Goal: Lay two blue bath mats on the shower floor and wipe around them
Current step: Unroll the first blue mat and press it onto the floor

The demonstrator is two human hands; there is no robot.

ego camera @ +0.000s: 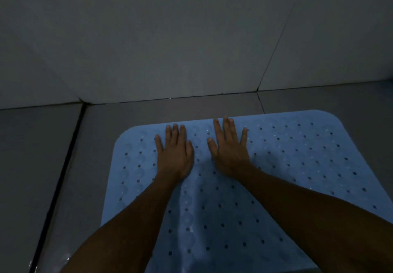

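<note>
While the blue bath mat (276,166) lies at lower right, left hand (175,155) and right hand (230,151) press it, fingers spread flat.

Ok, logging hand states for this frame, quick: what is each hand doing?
Left hand: open, fingers straight, pressing flat on the blue bath mat.
Right hand: open, fingers spread, flat on the same mat.

bare floor (53,166) left, wall (170,49) ahead
</note>
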